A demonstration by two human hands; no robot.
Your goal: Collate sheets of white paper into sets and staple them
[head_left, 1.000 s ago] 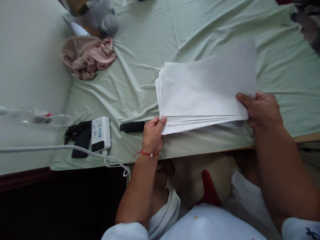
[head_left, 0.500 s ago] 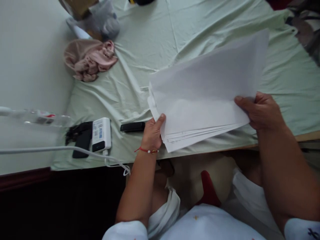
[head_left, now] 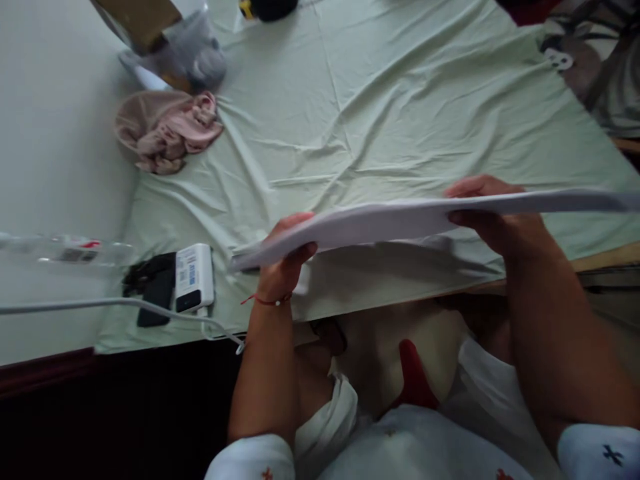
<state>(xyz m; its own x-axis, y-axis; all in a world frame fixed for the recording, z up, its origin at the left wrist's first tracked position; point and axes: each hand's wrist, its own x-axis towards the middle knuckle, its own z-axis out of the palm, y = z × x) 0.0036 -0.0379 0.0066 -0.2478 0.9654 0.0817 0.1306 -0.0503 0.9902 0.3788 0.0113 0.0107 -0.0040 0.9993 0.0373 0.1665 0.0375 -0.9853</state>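
A stack of white paper sheets [head_left: 400, 220] hangs in the air above the near edge of a bed with a pale green sheet [head_left: 350, 100]. I see the stack almost edge-on. My left hand [head_left: 285, 257], with a red string bracelet at the wrist, grips its left end, fingers curled under and thumb over. My right hand [head_left: 493, 217] pinches the right part, thumb on top and fingers beneath. The stack's right end runs out of the picture.
A white power bank [head_left: 194, 277] with a cable and a black object [head_left: 153, 287] lie at the bed's near left corner. A pink cloth bundle [head_left: 165, 127] and a clear bag [head_left: 193, 50] sit further back left. A plastic bottle [head_left: 65, 250] lies on the white surface at left.
Both hands have lifted the paper stack off the sheet and tipped it toward me until it shows edge-on. The small black object that lay beside my left hand is now hidden.
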